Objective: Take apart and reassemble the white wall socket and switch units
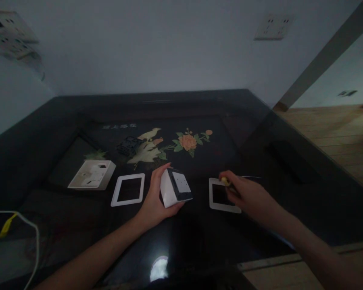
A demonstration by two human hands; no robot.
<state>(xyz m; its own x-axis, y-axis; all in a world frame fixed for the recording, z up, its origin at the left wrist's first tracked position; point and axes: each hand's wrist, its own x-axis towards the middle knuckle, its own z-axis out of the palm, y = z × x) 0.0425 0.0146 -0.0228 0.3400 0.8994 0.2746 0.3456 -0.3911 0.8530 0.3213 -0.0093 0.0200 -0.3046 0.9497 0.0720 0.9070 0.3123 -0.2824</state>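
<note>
My left hand (154, 201) is wrapped round a wall socket (177, 187), a white box with a dark-edged, white-faced socket insert on its front, tilted to the right. In my right hand (248, 195) is a screwdriver (226, 181); its yellow handle end shows between the fingers and a thin shaft points away to the right. Below that hand lies a white square frame (211, 199), partly covered by it. A second white frame (128, 204) lies flat to the left of my left hand. Further left is an open white socket box (107, 179).
A black slatted part (128, 146) lies behind the left frame on the dark glossy table (181, 106), which has a printed bird and flower. A white cable (36, 237) with a yellow tag runs at left. Wall sockets (274, 27) are mounted behind. A dark long object (290, 161) lies at right.
</note>
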